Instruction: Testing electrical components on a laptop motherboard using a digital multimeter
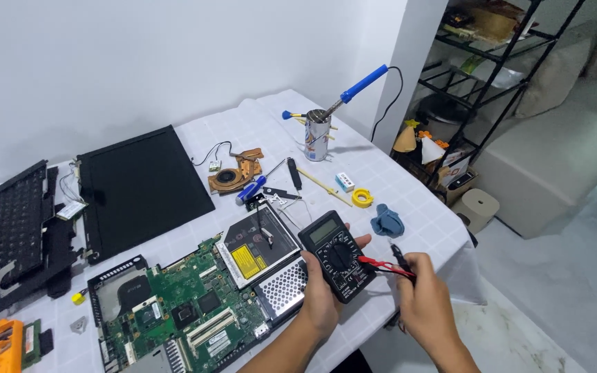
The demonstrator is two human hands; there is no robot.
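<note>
So a white-clothed table (416, 207) is pretty much buried in laptop guts. The biggest piece, a black screen panel (143, 183), is laid flat toward the back, with a stripped black keyboard frame (19, 231) beside it at the left edge. The green motherboard (188, 311) is spread out at the near side, with a silver optical drive (257, 252) touching its right end. Further back, a copper cooling fan (233, 176) and a blue-handled soldering iron (354, 90) parked in a can are seen.

The black multimeter (333, 255) is held up just above the table's near right corner, screen facing up. It's judged to be light, rigid plastic, not slippery but not something to drop either; the sides of the case look like the best place for a grip, so the dial is kept free.

The left hand (319, 290) is wrapped around the meter from below and the left, fingers clamped on its edges, forearm angled in from the bottom. The right hand (423, 297) is closed in a pinch on the red and black probes (385, 266), which are pointed toward the meter's lower right corner.
</note>
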